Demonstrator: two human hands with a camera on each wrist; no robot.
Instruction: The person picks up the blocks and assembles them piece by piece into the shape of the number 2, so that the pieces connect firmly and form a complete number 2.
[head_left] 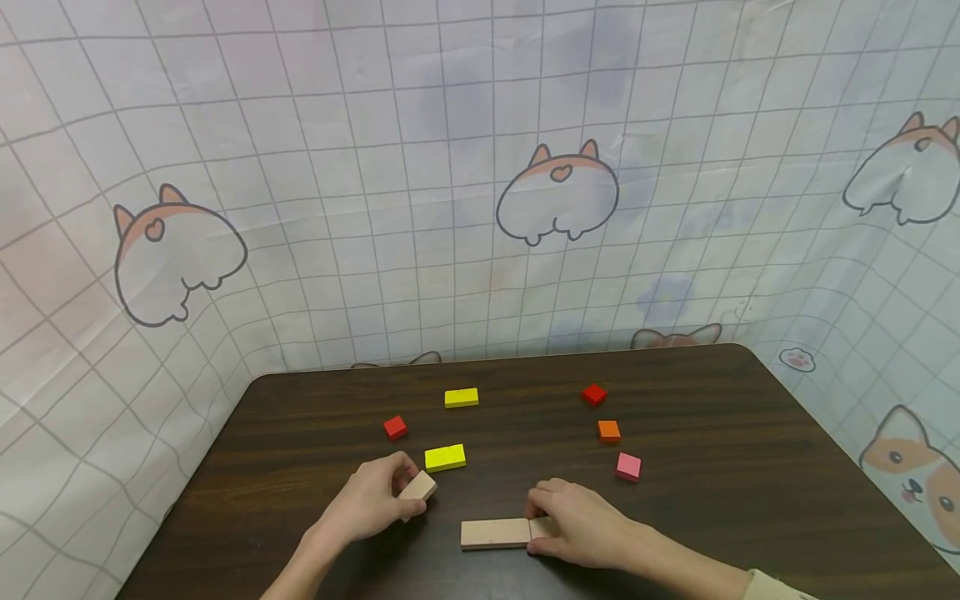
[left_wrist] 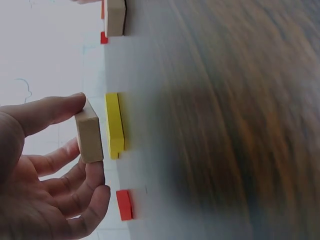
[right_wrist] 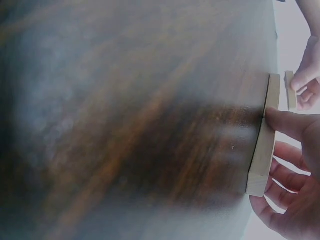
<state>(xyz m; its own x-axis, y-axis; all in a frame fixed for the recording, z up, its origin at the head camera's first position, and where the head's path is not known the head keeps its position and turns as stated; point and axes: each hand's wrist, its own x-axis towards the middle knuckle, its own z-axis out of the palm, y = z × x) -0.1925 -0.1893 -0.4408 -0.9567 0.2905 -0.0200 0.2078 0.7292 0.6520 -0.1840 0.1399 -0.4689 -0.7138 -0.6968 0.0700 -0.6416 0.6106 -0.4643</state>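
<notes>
Head view: the left hand (head_left: pixel 372 502) pinches a small plain wooden block (head_left: pixel 417 487) between thumb and curled fingers, the block tilted and seemingly raised just off the dark wood-grain counter (head_left: pixel 750 467). A yellow rectangular wooden block (head_left: pixel 445 457) lies flat just beyond it, apart from the hand. The right hand (head_left: pixel 581 523) rests on the right end of a long plain wooden plank (head_left: pixel 495 533) that lies flat on the counter near the front edge, its fingers curled over that end and the thumb against the near side.

Left wrist view: the small plain block (left_wrist: pixel 89 131) sits between the thumb above and the fingertips (left_wrist: pixel 95 172) below, with the yellow block (left_wrist: pixel 114 125) close behind it on the counter.

Right wrist view: the plank (right_wrist: pixel 263 145) is seen edge-on, a fingertip (right_wrist: pixel 280 119) pressing its upper face and further fingers wrapped under its near end.

Farther back on the counter lie a second yellow rectangular block (head_left: pixel 461 397), a red cube (head_left: pixel 395 427) to the left, another red cube (head_left: pixel 594 394), an orange cube (head_left: pixel 609 430) and a pink cube (head_left: pixel 628 467) to the right, all well apart from both hands. A white gridded sheet with cartoon animals (head_left: pixel 480 192) hangs behind the counter.
</notes>
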